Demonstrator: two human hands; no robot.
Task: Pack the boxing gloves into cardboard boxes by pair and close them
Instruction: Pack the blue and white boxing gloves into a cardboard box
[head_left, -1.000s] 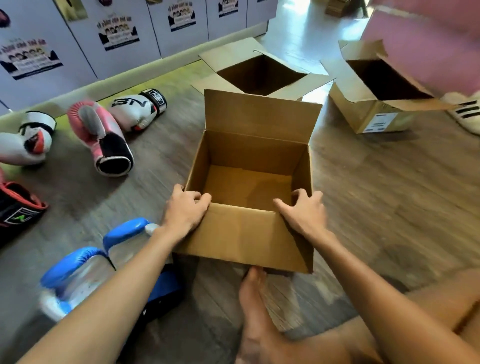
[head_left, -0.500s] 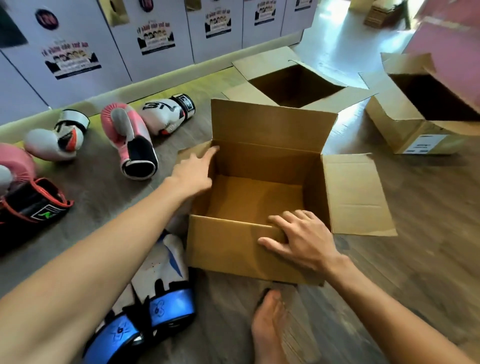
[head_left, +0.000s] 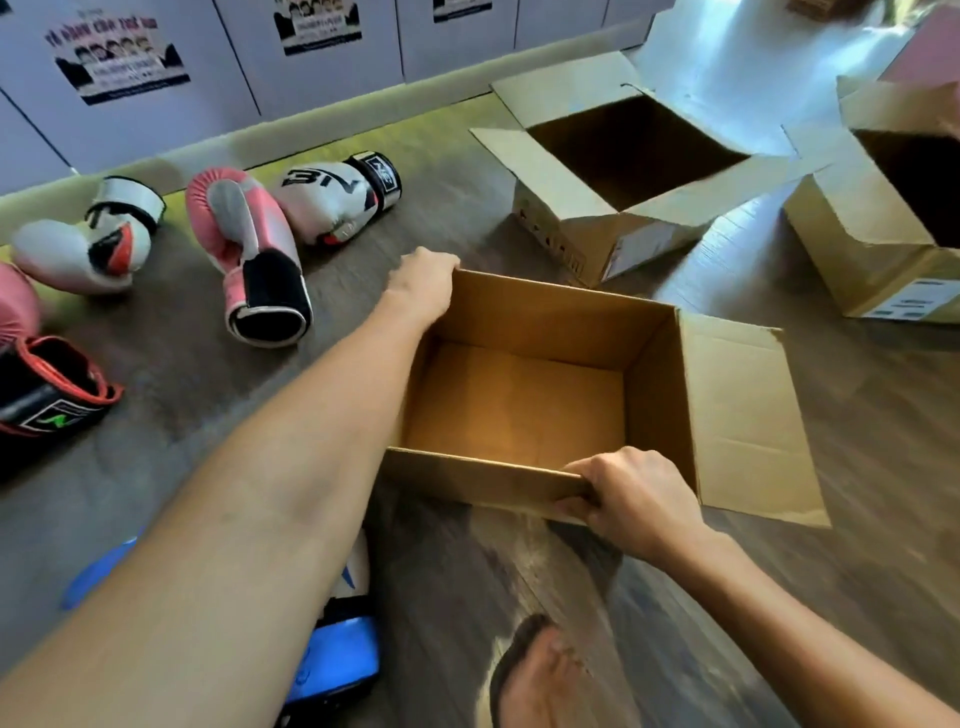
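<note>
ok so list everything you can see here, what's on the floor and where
near box: 1, brown, open and empty, centre floor
other boxes: 2, brown, open, one behind it, one far right
white gloves: 2, white, near the wall, second further right
pink gloves: 2, pink, one between the white ones, one at left edge
black glove: 1, black with red trim, left edge
blue gloves: count unclear, blue and white, under left arm
posters: several, on wall panels
foot: 1, bare, bottom centre
left hand: on near box's far left corner
right hand: grips its near wall
</note>
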